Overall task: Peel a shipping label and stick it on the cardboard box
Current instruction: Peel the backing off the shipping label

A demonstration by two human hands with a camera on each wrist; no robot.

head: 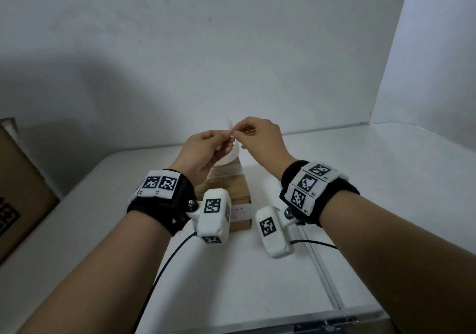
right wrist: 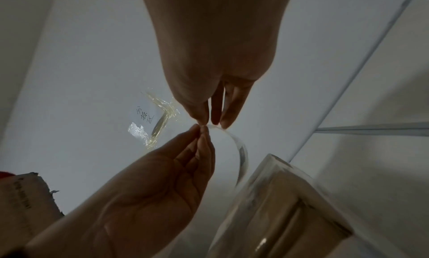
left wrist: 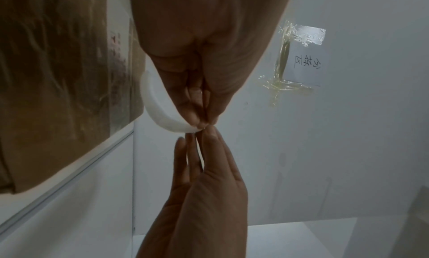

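Pinching at one spot above the cardboard box [head: 226,192], the left hand [head: 206,150] and the right hand [head: 260,138] meet fingertip to fingertip on the shipping label [head: 233,153], a white sheet that bows down toward the box top. The left thumb and forefinger are clamped on the sheet's upper edge, and the right thumb and forefinger nip a thin corner just beside them, while the other right fingers [left wrist: 183,151] stay straight. Whether that corner has already parted from its backing is hard to tell.

The box sits on the white table [head: 386,179] beneath both hands, with a small red-printed sticker on its near face, too small to read. Left of the box stands a larger carton [head: 23,179] with black print. On the wall behind the box, a taped note [left wrist: 304,63] bears handwritten characters.
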